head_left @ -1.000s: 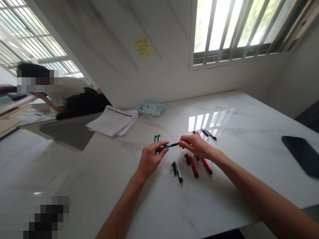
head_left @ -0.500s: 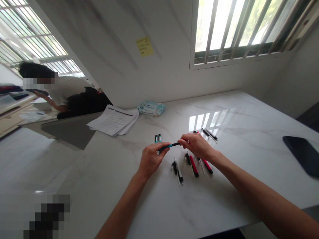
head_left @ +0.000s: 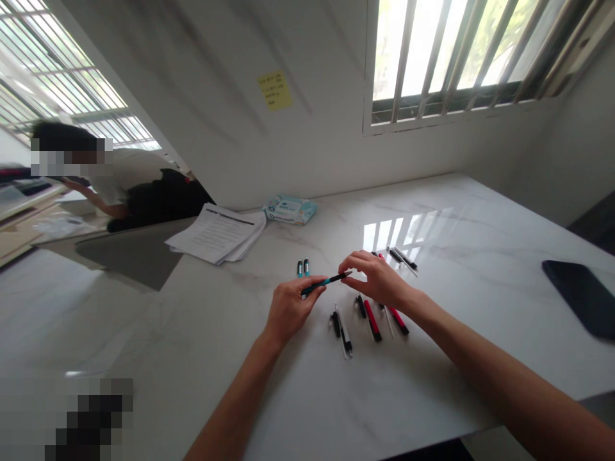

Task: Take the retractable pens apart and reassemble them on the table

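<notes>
A blue pen with a black grip is pinched between the thumb and fingers of my left hand, its tip pointing right. My right hand is around that tip, thumb and fingers spread apart; whether a finger touches it I cannot tell. Behind my left hand lie two blue-and-black pens, partly hidden by it. Near my right hand are taken-apart pen pieces: a white-and-black barrel, a red barrel, black grips and thin white refills. More white and black pen parts lie beyond it.
A stack of printed papers and a blue wipes pack rest by the wall. A dark phone lies at the right. A yellow note is stuck on the wall. Another person sits at the far left.
My right hand's fingers have parted from the pen's tip, which now shows between them. My left hand still holds the pen in nearly the same place. The view has shifted slightly.
</notes>
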### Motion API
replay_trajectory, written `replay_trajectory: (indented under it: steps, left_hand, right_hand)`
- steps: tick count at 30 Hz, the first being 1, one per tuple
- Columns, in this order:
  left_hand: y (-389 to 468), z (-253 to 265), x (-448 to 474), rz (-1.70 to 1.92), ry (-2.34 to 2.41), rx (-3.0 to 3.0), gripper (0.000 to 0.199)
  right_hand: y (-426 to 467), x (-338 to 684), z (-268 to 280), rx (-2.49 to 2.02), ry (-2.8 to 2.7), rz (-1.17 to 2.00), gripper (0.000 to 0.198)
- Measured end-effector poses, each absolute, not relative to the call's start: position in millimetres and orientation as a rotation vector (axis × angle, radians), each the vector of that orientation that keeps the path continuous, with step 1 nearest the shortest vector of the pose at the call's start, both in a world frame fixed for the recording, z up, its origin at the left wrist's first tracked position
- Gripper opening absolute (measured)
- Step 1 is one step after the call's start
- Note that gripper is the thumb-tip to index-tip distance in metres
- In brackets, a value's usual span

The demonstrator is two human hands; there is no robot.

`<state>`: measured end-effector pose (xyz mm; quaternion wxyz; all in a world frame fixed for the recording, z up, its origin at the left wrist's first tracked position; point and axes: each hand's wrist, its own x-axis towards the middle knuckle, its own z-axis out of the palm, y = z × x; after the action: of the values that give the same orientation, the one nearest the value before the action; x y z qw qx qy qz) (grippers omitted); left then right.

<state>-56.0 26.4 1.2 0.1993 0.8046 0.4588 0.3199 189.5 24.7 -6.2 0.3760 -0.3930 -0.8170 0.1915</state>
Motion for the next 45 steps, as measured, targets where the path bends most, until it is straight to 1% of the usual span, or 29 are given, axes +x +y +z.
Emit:
replay_trajectory:
  steps: [3,10,12,13,15,16,18,19,22,24,30,35,39,45]
  left_hand:
    - [26.6,0.7,-56.6,0.889,1.276,2.253,0.022]
    - [26.0,-0.7,-56.1,0.895,1.252,2.301,0.019]
    - [25.9,-0.9,-55.7,0.882,1.244,2.306,0.019]
    - [25.9,-0.9,-55.6,0.877,1.243,2.301,0.019]
    - [25.9,-0.6,-55.8,0.874,1.251,2.282,0.019]
    - [26.0,-0.4,-56.0,0.874,1.26,2.274,0.019]
    - [26.0,0.0,-56.6,0.876,1.28,2.263,0.019]
    - [26.0,0.1,-56.9,0.875,1.286,2.26,0.019]
    - [26.0,0.0,-57.2,0.874,1.286,2.254,0.02]
    - [26.0,-0.1,-57.1,0.866,1.278,2.252,0.02]
    - [25.8,0.3,-56.9,0.837,1.298,2.265,0.021]
    - [26.3,-1.0,-57.4,0.812,1.304,2.3,0.02]
    - [28.4,-1.1,-58.9,0.822,1.29,2.315,0.019]
    - [29.0,2.4,-57.6,0.939,1.187,2.263,0.019]
  right_hand:
    - [25.3,189.0,-6.7,-1.028,-2.099,0.453,0.011]
    - [25.3,187.8,-6.5,-1.145,-2.169,0.49,0.038]
    - [24.7,188.3,-5.0,-1.16,-2.178,0.514,0.041]
    - [24.3,188.8,-4.3,-1.157,-2.169,0.521,0.038]
    - [23.6,190.2,-3.3,-1.124,-2.131,0.522,0.023]
    - [23.4,190.9,-3.1,-1.094,-2.116,0.513,0.019]
    - [23.5,191.8,-3.4,-1.027,-2.103,0.474,0.025]
    - [23.8,191.9,-3.7,-0.998,-2.106,0.45,0.023]
    - [24.9,191.3,-4.9,-0.956,-2.104,0.406,0.009]
    - [25.5,190.7,-5.7,-0.973,-2.097,0.412,0.006]
    - [25.8,189.7,-8.0,-1.062,-2.117,0.414,0.016]
    - [25.4,189.1,-7.7,-1.114,-2.153,0.44,0.02]
    - [24.8,187.2,-7.6,-1.098,-2.128,0.462,0.017]
    - [21.8,180.7,-9.6,-1.137,-2.063,0.562,0.014]
